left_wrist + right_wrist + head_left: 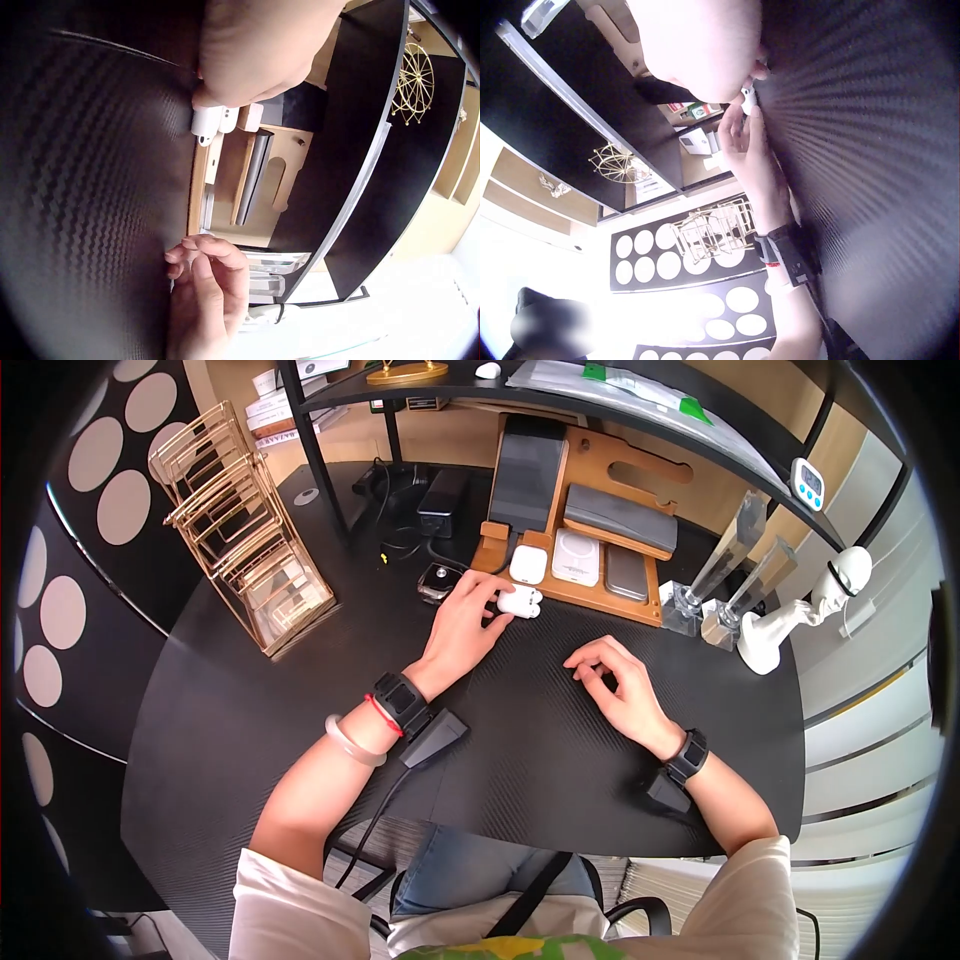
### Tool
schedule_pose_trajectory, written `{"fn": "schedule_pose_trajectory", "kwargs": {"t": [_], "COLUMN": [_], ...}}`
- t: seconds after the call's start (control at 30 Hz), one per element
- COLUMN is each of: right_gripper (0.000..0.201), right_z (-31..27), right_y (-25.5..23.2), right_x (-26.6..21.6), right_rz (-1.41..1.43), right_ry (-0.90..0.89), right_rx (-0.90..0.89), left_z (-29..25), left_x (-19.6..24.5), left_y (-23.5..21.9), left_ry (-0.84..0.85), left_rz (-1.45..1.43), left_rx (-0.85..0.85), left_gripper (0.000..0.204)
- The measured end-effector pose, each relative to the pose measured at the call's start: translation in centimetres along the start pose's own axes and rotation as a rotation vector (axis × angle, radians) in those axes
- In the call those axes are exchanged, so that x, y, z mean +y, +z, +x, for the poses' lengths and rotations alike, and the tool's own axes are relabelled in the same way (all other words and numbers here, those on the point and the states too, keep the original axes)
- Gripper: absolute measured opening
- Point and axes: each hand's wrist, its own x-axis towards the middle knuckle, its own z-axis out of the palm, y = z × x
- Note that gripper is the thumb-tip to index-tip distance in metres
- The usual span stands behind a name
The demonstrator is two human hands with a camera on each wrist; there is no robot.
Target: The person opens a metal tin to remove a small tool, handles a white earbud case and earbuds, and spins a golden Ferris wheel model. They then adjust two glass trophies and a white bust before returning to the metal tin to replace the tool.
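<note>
The left hand (462, 628) pinches the white earbuds (520, 601) between thumb and fingers, beside the front edge of a wooden stand (600, 457); whether they sit in an open case is hard to tell under the fingertips. The step in hand looks like securing that grip, to lift or set them down, and the next move probably calls for a light, even squeeze — the smooth, rounded shells could slip or roll.

Near the left hand, to its right, the right hand (622, 685) grips nothing, its fingers loosely bent above the black tabletop (540, 780), which has a fine, woven-looking grain.

Just left of the left hand's knuckles lies a dark, square-faced watch (440, 582). Just beyond the fingertips is a glossy white case (528, 565) with rounded corners; past it, to the right, a white pad (576, 557) bears a ring mark. Farther out, a smooth grey slab (620, 520) lies across the wood.

Well away from the left hand, to its left, stands a thin-barred gold wire rack (262, 575); well beyond the right hand — clear, faceted crystal pieces (735, 548) and a shiny white figure (762, 645).
</note>
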Motion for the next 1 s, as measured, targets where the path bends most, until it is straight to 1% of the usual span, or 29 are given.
{"fn": "schedule_pose_trajectory", "kwargs": {"t": [0.03,0.1,0.13,0.2,0.23,0.27,0.33,0.37,0.4,0.47,0.53,0.63,0.73,0.8,0.83,0.9,0.93,0.97,1.0], "right_gripper": [0.015,0.014,0.015,0.02,0.027,0.027,0.034,0.043,0.047,0.055,0.059,0.064,0.068,0.07,0.07,0.072,0.074,0.078,0.083], "right_z": [0.1,1.1,2.0,4.5,5.7,6.7,8.3,8.8,9.0,9.1,9.3,9.3,9.5,9.4,9.4,9.1,8.3,7.6,6.8], "right_y": [-0.1,-0.6,-1.1,-1.6,-1.5,-1.5,-1.6,-1.7,-1.9,-2.3,-2.7,-3.1,-3.4,-3.6,-3.8,-4.8,-5.1,-5.2,-5.4], "right_x": [-0.1,-0.5,-0.5,-0.2,0.7,1.1,1.3,1.1,1.8,3.6,4.7,5.2,5.5,5.6,4.7,1.2,-0.3,-1.2,-2.1], "right_rz": [-0.005,-0.09,-0.193,-0.412,-0.559,-0.563,-1.013,-1.149,-1.246,-1.348,-1.39,-1.425,-1.396,-1.325,-1.328,-1.158,-1.121,-1.102,-1.083], "right_ry": [0.002,0.051,0.001,-0.013,-0.122,-0.12,-0.035,0.119,0.202,0.338,0.372,0.423,0.435,0.478,0.479,0.605,0.601,0.663,0.722], "right_rx": [-0.004,0.025,0.023,0.056,0.098,0.107,0.168,0.135,0.133,0.133,0.139,0.125,0.101,0.075,0.076,-0.118,-0.202,-0.272,-0.341], "left_z": [-0.1,0.0,0.1,0.2,0.2,0.1,0.0,-0.1,-0.3,-0.3,-0.2,-0.2,-0.4,-0.4,-0.5,-0.6,-0.7,-0.7,-0.8], "left_x": [0.2,0.8,1.1,1.7,2.0,2.2,2.4,2.4,2.4,2.5,2.4,2.6,2.6,2.6,2.7,2.7,2.7,2.7,2.8], "left_y": [0.0,-0.3,-0.4,-0.7,-0.7,-0.7,-0.7,-0.7,-0.7,-0.7,-0.5,-0.5,-0.6,-0.6,-0.7,-0.8,-0.9,-0.9,-0.9], "left_ry": [-0.001,-0.065,-0.061,-0.047,-0.04,-0.058,-0.06,-0.055,-0.053,-0.056,-0.05,-0.034,-0.039,-0.039,-0.04,-0.039,-0.052,-0.064,-0.061], "left_rz": [-0.006,0.116,0.112,0.108,0.106,0.065,0.02,-0.015,-0.051,-0.066,-0.11,-0.136,-0.164,-0.176,-0.176,-0.174,-0.168,-0.162,-0.163], "left_rx": [0.003,0.046,0.052,0.141,0.139,0.13,0.115,0.111,0.109,0.089,0.069,0.051,0.035,0.03,0.023,0.015,-0.031,-0.076,-0.077], "left_gripper": [0.032,0.03,0.03,0.024,0.024,0.021,0.018,0.017,0.015,0.014,0.013,0.014,0.014,0.014,0.014,0.014,0.014,0.014,0.014]}}
